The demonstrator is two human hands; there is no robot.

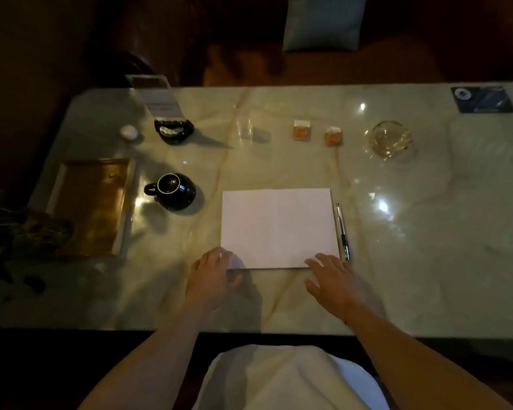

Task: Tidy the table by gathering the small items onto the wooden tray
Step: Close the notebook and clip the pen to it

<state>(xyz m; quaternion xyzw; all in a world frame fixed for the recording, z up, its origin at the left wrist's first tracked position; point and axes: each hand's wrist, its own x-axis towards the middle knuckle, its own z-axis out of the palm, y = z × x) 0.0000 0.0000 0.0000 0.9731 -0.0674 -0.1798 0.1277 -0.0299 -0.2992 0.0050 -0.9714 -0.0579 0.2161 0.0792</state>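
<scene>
A dim view down onto a pale marble table (427, 261), with a white sheet of paper (279, 227) lying flat near its middle as the landmark. Both hands rest at the paper's near edge. The left hand (212, 276) touches the near left corner, fingers loosely spread, holding nothing. The right hand (332, 279) lies at the near right corner, fingers also spread and empty.

A pen (342, 230) lies just beside the paper's right edge, parallel to it. Left of the paper stands a dark round mug (172, 190), and beyond that mug, at the table's left end, sits the wooden tray (92, 205); the mug stands between paper and tray.

Behind the paper, in a row, are a small clear packet (256, 133), two small orange packets (302, 130) (333, 137) and a glass ashtray (390, 139). Far left of these are a dark card stand (174, 130) and a small white object (129, 132). A dark card (481, 99) lies at the far right corner.
</scene>
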